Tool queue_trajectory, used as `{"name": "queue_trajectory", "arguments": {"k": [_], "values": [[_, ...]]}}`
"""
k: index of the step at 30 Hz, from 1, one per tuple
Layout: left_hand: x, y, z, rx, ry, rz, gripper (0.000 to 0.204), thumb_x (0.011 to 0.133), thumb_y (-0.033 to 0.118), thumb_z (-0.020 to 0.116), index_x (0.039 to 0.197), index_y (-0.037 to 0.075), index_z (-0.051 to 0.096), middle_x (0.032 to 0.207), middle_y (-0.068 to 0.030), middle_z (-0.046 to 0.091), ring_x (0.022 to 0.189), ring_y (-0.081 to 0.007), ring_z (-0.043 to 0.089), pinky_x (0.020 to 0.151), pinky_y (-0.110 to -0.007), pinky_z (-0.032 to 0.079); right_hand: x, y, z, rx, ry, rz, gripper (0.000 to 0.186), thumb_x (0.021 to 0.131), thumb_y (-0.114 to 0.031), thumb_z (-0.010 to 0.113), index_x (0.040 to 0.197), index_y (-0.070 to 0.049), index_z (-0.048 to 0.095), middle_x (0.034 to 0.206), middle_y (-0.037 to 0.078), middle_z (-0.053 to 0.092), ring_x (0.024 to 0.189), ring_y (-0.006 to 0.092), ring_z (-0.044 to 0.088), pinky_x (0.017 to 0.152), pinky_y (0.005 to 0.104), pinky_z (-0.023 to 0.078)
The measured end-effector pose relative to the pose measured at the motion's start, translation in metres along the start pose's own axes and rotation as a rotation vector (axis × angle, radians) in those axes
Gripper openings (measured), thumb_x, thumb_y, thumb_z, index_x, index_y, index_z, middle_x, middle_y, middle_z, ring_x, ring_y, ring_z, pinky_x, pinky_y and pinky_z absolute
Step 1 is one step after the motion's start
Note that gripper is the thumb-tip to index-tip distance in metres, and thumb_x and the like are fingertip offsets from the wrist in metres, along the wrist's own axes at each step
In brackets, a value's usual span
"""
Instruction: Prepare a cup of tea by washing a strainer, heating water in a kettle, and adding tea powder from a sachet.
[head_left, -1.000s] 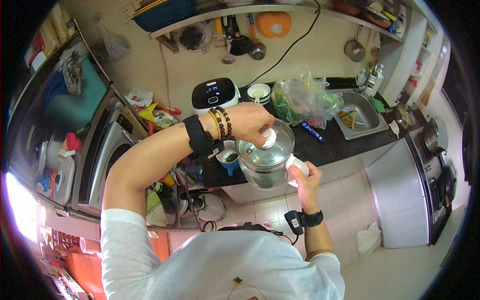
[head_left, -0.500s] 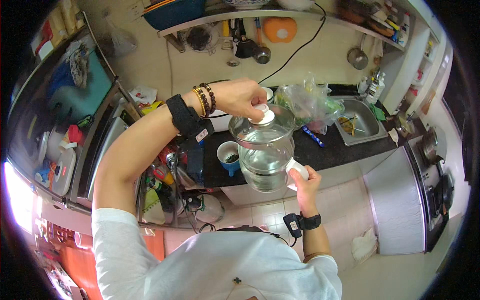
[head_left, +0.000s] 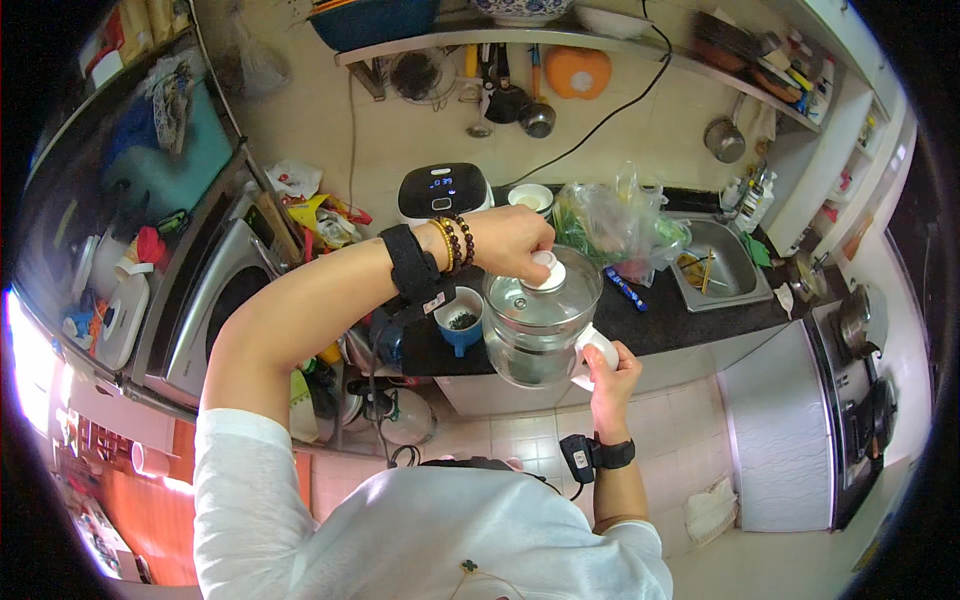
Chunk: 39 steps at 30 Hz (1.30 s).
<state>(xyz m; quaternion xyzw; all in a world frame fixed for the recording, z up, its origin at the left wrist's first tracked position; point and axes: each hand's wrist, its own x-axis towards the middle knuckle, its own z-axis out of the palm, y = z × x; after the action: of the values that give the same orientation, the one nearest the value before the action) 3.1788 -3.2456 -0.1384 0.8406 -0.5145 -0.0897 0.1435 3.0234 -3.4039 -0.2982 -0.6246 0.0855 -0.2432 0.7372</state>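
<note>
The fingers of the left hand (head_left: 512, 243) were closed in a narrow pinch on the white knob (head_left: 546, 270) of the glass lid (head_left: 520, 305). The fingers of the right hand (head_left: 612, 387) were wrapped around the white handle (head_left: 597, 353) of the clear glass pot (head_left: 515, 365). The pot was at the front edge of the dark bench (head_left: 665, 328), just right of a blue cup (head_left: 461, 325) with dark bits inside; whether its base rested there could not be told. Half a second earlier the lid had been raised above the pot, with a gap below it; now it was down at the pot's mouth. Both grips were unchanged, and the rice cooker (head_left: 425, 185), mostly hidden then behind the left arm, showed again.
</note>
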Motion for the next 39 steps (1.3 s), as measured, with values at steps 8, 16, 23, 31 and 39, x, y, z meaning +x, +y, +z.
{"name": "queue_trajectory", "arguments": {"k": [8,16,23,31,39], "values": [[-0.001,-0.004,0.01,0.084,0.056,0.144,0.027,0.067,0.023,0.059,0.078,-0.001,0.056,0.065,-0.0162,0.057,0.061,-0.0302,0.057,0.056,-0.037,0.044,0.003,0.001,-0.002,-0.008,0.004,-0.015,0.015,0.07,-0.01,0.067,0.066,0.001,0.057,0.062,-0.001,0.054,0.055,0.0032,0.046,0.048,0.0187,0.036],[-0.003,-0.002,0.01,0.098,-0.008,0.14,0.025,0.068,0.023,0.059,0.077,0.0,0.056,0.066,-0.0155,0.057,0.065,-0.0301,0.057,0.058,-0.037,0.044,0.001,0.002,0.002,0.019,-0.001,-0.008,0.015,0.071,-0.01,0.066,0.067,0.001,0.056,0.063,-0.001,0.055,0.056,0.003,0.046,0.049,0.0185,0.036],[-0.04,-0.004,-0.018,0.026,0.295,-0.097,0.057,0.071,0.036,0.064,0.115,0.004,0.047,0.073,-0.0081,0.054,0.066,-0.0175,0.052,0.059,-0.029,0.042,0.0,0.018,0.008,0.038,0.004,0.001,0.017,0.073,-0.012,0.066,0.066,-0.001,0.055,0.063,-0.001,0.053,0.055,0.0032,0.044,0.048,0.0185,0.035],[-0.215,-0.073,0.082,-0.342,0.433,-0.538,0.026,0.078,0.018,0.059,0.098,0.001,0.057,0.066,0.0017,0.048,0.061,-0.0059,0.043,0.055,-0.022,0.038,-0.002,0.035,0.02,-0.042,0.023,0.027,0.018,0.074,-0.012,0.063,0.062,-0.005,0.052,0.05,-0.005,0.042,0.044,0.0009,0.032,0.042,0.0197,0.021],[-0.351,-0.061,0.241,-0.487,0.528,-1.092,0.023,0.075,0.025,0.058,0.087,0.005,0.061,0.064,-0.0101,0.058,0.059,-0.0183,0.057,0.054,-0.03,0.045,0.007,0.042,0.028,-0.203,-0.057,0.0,0.018,0.075,-0.013,0.063,0.062,-0.005,0.054,0.05,-0.006,0.043,0.044,0.0011,0.033,0.042,0.0198,0.021]]}}
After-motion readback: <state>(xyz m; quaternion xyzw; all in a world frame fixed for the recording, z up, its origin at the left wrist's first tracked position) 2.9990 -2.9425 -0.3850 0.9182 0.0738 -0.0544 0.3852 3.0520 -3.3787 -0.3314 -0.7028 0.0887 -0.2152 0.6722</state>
